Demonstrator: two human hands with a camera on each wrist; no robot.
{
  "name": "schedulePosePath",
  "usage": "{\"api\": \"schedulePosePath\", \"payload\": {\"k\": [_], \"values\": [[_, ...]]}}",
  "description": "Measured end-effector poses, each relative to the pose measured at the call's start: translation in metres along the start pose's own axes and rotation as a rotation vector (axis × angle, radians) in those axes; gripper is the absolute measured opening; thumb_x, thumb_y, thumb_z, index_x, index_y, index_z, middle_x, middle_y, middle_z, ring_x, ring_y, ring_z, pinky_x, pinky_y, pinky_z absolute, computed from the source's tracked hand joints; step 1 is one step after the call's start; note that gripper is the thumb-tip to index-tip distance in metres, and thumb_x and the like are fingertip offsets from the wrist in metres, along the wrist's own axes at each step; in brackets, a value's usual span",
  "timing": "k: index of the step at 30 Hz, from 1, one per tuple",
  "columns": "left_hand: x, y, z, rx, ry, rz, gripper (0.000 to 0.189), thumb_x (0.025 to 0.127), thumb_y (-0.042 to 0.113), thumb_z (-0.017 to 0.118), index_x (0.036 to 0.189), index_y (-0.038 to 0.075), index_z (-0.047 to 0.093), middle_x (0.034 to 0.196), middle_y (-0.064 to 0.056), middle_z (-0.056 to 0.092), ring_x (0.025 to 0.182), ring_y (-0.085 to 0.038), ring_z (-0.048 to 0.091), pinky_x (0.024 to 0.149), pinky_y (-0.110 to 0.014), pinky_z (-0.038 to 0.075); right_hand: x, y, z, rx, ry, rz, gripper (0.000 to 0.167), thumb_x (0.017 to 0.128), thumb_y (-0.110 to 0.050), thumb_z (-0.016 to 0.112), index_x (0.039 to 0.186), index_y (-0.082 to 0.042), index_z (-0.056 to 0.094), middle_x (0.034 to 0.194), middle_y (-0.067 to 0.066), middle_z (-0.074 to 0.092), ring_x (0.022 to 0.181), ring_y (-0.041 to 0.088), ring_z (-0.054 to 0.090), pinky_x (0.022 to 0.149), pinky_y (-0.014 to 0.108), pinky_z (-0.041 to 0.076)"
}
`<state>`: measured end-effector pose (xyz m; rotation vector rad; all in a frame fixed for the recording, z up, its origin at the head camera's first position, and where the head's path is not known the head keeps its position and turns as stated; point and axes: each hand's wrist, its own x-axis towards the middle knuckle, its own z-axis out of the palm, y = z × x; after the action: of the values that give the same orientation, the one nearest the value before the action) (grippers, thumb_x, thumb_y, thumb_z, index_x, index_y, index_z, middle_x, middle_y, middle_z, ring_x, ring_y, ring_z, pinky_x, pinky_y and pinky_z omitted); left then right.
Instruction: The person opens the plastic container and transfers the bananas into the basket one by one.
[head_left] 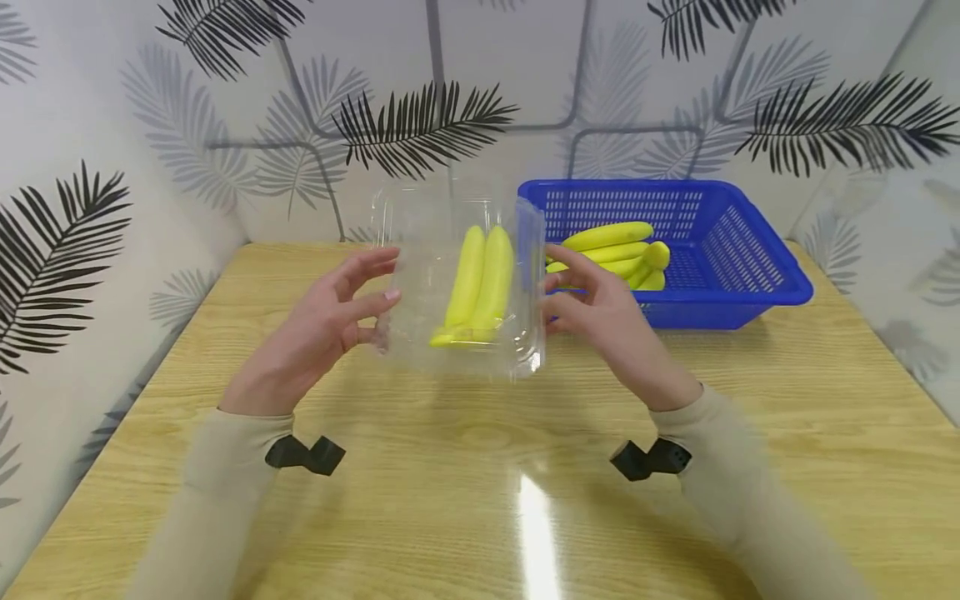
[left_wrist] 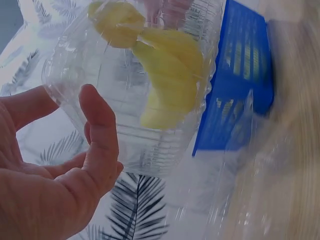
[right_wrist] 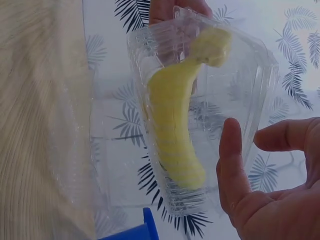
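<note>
In the head view a clear plastic container (head_left: 420, 325) is held up over the table between both hands. Inside lie two joined yellow bananas (head_left: 491, 283), with their stem end toward the person. My left hand (head_left: 318, 329) grips the container's left side with thumb and fingers. On the opposite side, my right hand (head_left: 600, 308) holds the edge the same way. Both wrist views show the bananas (left_wrist: 172, 75) through the clear wall, and the right wrist view shows the thick yellow stem end (right_wrist: 212, 47). Whether the lid is fastened cannot be told.
A blue plastic basket (head_left: 750, 296) stands at the back right of the wooden table (head_left: 465, 483). Several more bananas (head_left: 607, 237) lie in its left part, partly behind the right hand. A leaf-patterned covering (head_left: 480, 150) rises behind the table.
</note>
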<state>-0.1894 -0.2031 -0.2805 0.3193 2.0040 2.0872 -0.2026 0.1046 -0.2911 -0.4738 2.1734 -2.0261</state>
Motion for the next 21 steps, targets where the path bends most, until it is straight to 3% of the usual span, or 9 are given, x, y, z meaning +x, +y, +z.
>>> {"api": "schedulePosePath", "payload": {"k": [2,6,13,21], "values": [[-0.002,0.0,0.009,0.009,-0.033,0.001,0.06,0.095,0.008,0.061,0.149,0.015,0.037,0.153,-0.004,0.027,0.122,-0.031,0.041,0.065,-0.03,0.057,-0.007,-0.002,-0.01,-0.016,-0.017,0.019,0.063,0.094,-0.01,0.058,0.153,-0.011,0.034,0.111,0.013,0.057,0.087,0.021,0.062,0.081,0.036,0.059],[-0.007,0.001,0.026,0.045,-0.1,-0.008,0.068,0.091,0.008,0.065,0.151,0.021,0.034,0.154,-0.001,0.026,0.11,-0.034,0.051,0.065,-0.036,0.058,-0.016,-0.011,-0.034,-0.05,-0.067,0.064,0.064,0.097,-0.012,0.057,0.154,-0.008,0.028,0.097,0.012,0.065,0.081,0.021,0.065,0.079,0.038,0.059],[-0.012,-0.006,0.059,0.112,-0.211,-0.073,0.075,0.088,0.014,0.073,0.15,0.029,0.035,0.15,-0.005,0.032,0.071,-0.037,0.062,0.063,-0.047,0.059,-0.03,-0.025,-0.085,-0.25,-0.225,0.198,0.075,0.095,-0.019,0.067,0.156,-0.011,0.024,0.084,0.023,0.069,0.074,0.036,0.069,0.071,0.047,0.06],[-0.011,-0.024,0.076,0.162,-0.274,-0.124,0.075,0.088,0.018,0.074,0.152,0.026,0.035,0.148,-0.003,0.034,0.073,-0.044,0.064,0.069,-0.047,0.058,-0.036,-0.011,-0.107,-0.346,-0.441,0.285,0.08,0.094,-0.006,0.063,0.158,-0.009,0.014,0.092,0.019,0.071,0.081,0.036,0.07,0.072,0.044,0.06]]}}
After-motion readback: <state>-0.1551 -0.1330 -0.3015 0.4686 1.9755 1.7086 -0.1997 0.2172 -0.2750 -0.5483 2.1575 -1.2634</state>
